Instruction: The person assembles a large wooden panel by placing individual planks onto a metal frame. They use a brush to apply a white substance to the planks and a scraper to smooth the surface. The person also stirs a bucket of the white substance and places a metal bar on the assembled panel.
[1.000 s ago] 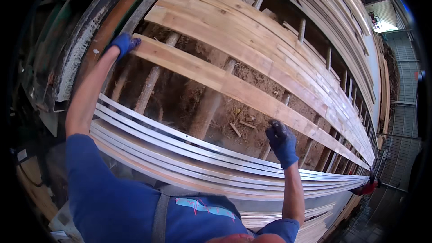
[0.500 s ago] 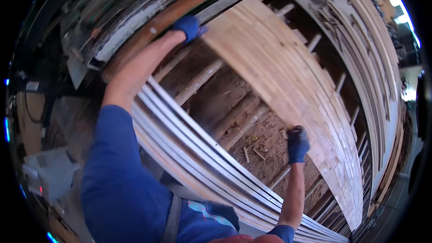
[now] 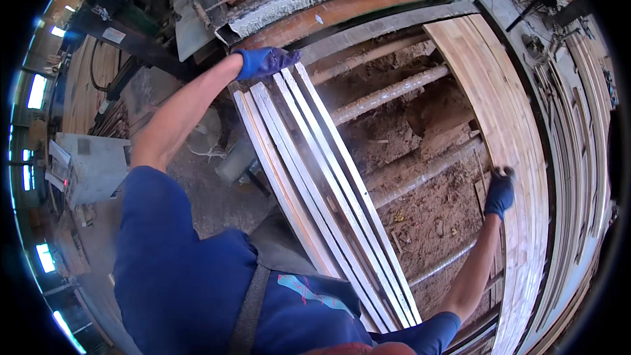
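At the far end of the pale metal rails (image 3: 328, 204), we find our left hand (image 3: 264, 62), blue-gloved, fingers curled over the rail tips. Our right hand (image 3: 499, 192), also gloved, rests on the edge of the wooden planks (image 3: 509, 112); its fingers grip that plank edge. Between both hands lie steel rollers (image 3: 388, 95) over sawdust.

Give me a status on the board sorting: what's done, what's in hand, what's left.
Done, it seems: pale planks lie side by side on the right. In hand: the left hand rests on the far ends of the white slats lying across the rollers; the right hand is on the plank stack's near edge. Left: that whole bundle of slats sits apart from the planks, over sawdust-covered ground.
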The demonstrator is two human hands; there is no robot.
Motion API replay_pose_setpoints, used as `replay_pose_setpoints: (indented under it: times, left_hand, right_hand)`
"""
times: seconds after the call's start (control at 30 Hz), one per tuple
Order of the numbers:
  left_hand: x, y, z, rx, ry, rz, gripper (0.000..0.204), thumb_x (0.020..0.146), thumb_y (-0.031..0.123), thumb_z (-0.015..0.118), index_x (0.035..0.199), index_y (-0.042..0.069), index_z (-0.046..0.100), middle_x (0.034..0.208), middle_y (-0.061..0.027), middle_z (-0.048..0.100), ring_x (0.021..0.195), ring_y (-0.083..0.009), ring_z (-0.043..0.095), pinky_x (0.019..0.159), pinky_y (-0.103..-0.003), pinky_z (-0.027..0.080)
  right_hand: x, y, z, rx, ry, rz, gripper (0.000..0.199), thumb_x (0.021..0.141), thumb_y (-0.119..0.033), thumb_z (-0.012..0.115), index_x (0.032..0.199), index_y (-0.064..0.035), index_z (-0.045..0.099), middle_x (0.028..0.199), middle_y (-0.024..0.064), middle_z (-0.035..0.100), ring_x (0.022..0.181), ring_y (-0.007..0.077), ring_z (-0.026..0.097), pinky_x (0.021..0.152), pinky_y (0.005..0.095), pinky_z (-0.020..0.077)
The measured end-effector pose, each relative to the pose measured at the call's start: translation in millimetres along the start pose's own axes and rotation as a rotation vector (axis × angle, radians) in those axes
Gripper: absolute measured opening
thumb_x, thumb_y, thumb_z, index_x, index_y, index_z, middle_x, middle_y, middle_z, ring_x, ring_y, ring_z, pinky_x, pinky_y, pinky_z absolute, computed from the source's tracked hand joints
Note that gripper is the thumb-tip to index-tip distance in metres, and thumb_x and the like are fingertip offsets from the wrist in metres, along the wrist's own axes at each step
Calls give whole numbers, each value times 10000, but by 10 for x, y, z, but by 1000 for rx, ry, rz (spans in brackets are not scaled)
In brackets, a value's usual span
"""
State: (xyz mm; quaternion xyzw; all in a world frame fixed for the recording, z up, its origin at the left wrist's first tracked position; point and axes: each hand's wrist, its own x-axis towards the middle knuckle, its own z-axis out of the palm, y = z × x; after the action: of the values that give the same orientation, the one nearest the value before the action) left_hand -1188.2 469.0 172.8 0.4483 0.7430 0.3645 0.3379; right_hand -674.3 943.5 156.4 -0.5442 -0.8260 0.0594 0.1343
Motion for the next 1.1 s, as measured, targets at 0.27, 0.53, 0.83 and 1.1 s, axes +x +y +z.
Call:
replay_pose_setpoints:
  times: [0.27, 0.53, 0.83, 1.1]
  left_hand:
    - [420, -722, 157, 228, -115, -98, 473, 1002, 113, 356, 1459, -7, 346, 1524, -125, 340, 1389, -255, 362, 1145, -391, 325]
    - [2161, 877, 496, 398, -90, -174, 758, 788, 446, 698, 1393, 46, 480, 1560, -197, 244, 1448, -284, 225, 1172, -476, 196]
    - [2307, 269, 245, -195, 20, -305, 707, 877, 722, 474, 1309, 169, 566, 1156, -32, 631, 934, -114, 601, 804, -342, 512]
    - [2678, 183, 470, -183, -146, -113, 317, 1001, 303, 471, 1265, 176, 590, 1091, 6, 624, 913, -107, 565, 695, -252, 446]
  right_hand:
    - [-1174, 546, -829, 642, -222, 104, 183, 955, -146, 589, 1104, -60, 652, 811, 12, 639, 679, 92, 579, 614, 256, 464]
    - [-2277, -68, -1784, 623, -162, 77, 213, 948, -83, 594, 1153, -42, 633, 866, 2, 656, 786, 72, 601, 706, 236, 502]
    - [-2630, -119, -702, 87, -677, -81, 441, 904, -475, 606, 1067, -73, 690, 851, 160, 723, 662, 327, 680, 626, 407, 539]
    - [-2649, 359, -481, 1033, -532, 1050, 417, 988, -430, 502, 1145, -55, 594, 820, 79, 694, 608, 136, 611, 499, 258, 456]
